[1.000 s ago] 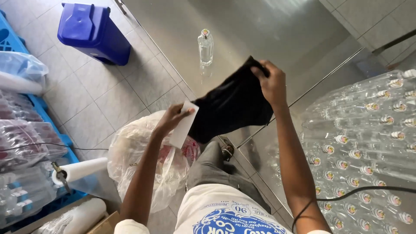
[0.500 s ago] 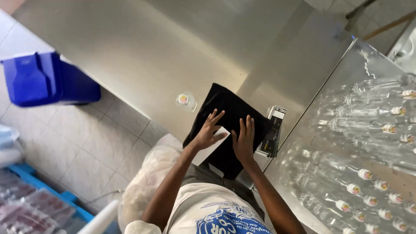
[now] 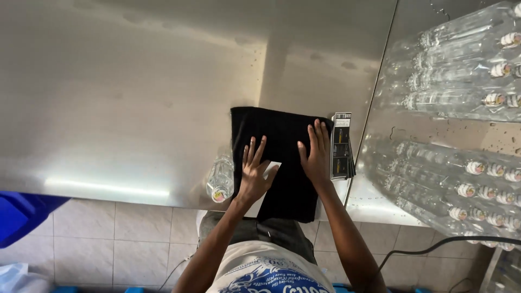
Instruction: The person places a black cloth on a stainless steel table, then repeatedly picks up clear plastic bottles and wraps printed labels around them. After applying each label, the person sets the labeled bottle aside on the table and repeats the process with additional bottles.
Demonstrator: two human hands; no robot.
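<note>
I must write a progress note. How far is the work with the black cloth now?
Done: black cloth lies spread on the steel table. In hand: left hand presses a white label on it; right hand lies flat. Left: label stack and lying bottle untouched.

black cloth [image 3: 282, 154] on a silvery steel table [image 3: 135, 108], clear bottle [image 3: 220, 178], blue bin [image 3: 21, 212]

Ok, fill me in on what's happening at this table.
A person presses both hands flat on a black cloth spread on the steel table. The left hand also rests on a white slip; the right hand lies beside a stack of labels. A clear bottle lies left of the cloth.
</note>
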